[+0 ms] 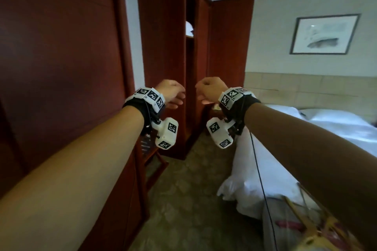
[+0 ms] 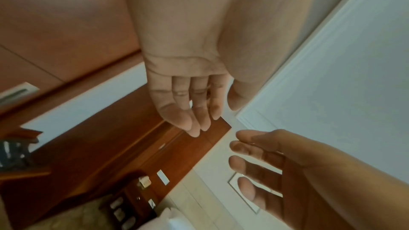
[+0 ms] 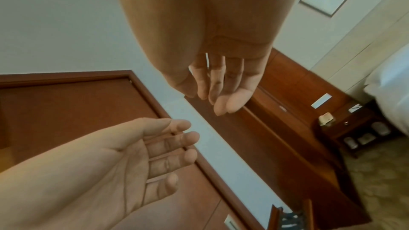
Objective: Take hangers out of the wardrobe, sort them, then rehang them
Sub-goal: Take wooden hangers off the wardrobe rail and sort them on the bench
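A tall red-brown wardrobe (image 1: pixel 163 47) stands ahead with its right door (image 1: pixel 228 40) swung open. Inside, only a dark gap and something white on a shelf (image 1: pixel 189 29) show; no hangers are visible there. My left hand (image 1: pixel 173 92) and right hand (image 1: pixel 206 90) are stretched out side by side in front of the wardrobe, well short of it, palms down. Both hold nothing. In the left wrist view the left hand (image 2: pixel 194 109) has relaxed, nearly straight fingers; in the right wrist view the right hand (image 3: pixel 219 92) looks the same. Thin hanger-like wooden pieces (image 1: pixel 306 222) lie at the bottom right.
A bed with white linen (image 1: pixel 306 138) fills the right side. A red-brown panel (image 1: pixel 61 67) runs along the left, with a wooden rack (image 1: pixel 151 155) beside it. Patterned carpet (image 1: pixel 193 189) forms a corridor to the wardrobe. A small bedside table (image 3: pixel 354 132) stands by the bed.
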The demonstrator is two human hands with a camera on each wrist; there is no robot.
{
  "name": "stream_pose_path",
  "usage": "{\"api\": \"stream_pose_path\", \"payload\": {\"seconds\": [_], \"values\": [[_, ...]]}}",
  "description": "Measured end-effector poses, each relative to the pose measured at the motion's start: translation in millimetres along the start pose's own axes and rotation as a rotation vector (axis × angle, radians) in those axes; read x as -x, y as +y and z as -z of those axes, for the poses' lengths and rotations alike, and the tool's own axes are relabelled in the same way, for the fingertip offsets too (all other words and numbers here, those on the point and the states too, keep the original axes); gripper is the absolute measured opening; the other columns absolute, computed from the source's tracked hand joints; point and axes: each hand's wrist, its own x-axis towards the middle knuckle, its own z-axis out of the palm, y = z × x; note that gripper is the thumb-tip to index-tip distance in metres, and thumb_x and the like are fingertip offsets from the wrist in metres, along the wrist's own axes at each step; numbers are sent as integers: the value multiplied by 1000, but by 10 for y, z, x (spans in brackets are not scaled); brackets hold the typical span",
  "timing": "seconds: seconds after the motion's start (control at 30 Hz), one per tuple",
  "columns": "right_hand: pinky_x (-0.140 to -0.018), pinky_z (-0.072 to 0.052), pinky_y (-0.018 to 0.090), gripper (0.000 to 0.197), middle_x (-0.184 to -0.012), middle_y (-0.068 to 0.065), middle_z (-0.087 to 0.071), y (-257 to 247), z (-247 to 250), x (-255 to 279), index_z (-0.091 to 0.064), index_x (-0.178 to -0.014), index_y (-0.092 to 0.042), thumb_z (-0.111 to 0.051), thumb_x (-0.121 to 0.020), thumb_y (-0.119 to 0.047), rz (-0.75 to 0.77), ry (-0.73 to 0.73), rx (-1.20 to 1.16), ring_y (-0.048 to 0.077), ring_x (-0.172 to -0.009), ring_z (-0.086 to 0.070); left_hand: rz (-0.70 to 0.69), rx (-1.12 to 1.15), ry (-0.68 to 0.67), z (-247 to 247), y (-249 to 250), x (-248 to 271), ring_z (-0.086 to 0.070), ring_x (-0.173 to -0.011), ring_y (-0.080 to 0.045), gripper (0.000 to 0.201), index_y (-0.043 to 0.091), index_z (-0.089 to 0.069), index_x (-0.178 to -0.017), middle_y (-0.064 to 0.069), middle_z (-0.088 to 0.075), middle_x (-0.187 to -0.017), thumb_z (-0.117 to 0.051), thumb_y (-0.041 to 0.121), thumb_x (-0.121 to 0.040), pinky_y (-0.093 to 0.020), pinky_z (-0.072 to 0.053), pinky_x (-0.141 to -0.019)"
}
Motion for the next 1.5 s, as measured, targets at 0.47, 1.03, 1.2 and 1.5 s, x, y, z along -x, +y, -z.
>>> {"api": "stream_pose_path", "payload": {"seconds": [0.47,1.03,1.2,1.5], "values": [[-78,-58,41,12,-84,8,-64,1614,2097,281,-63,-90,-7,-51,-93,-10,-290,334,81,24,-80,-68,-58,72,-400,-2642,410,-860,-57,-64,-16,11,12,-59,-101,-7,-62,-90,-51,19,-98,-22,-47,-52],[-67,-60,31,27,-105,10,-65,3664,3631,440,-62,-116,-3,-47,-97,-15,-743,610,142,15,-72,-68,31,87,-861,-5375,197,-1808,-66,-77,-21,21,7,-62,-109,-9,-69,-99,-54,21,-96,-28,-53,-67],[-78,-60,41,24,-102,14,-71,4304,3977,711,-65,-112,-1,-51,-96,-13,-884,657,111,23,-79,-71,94,74,-933,-6059,31,-1875,-64,-68,-20,11,9,-61,-98,-9,-68,-92,-55,18,-96,-26,-52,-62],[-73,-62,38,18,-91,10,-73,5555,4711,1047,-68,-102,-10,-53,-94,-15,-1003,639,108,22,-77,-73,184,26,-1008,-7557,-141,-1959,-65,-70,-22,12,8,-62,-92,-8,-69,-85,-54,16,-95,-29,-52,-65]]}}
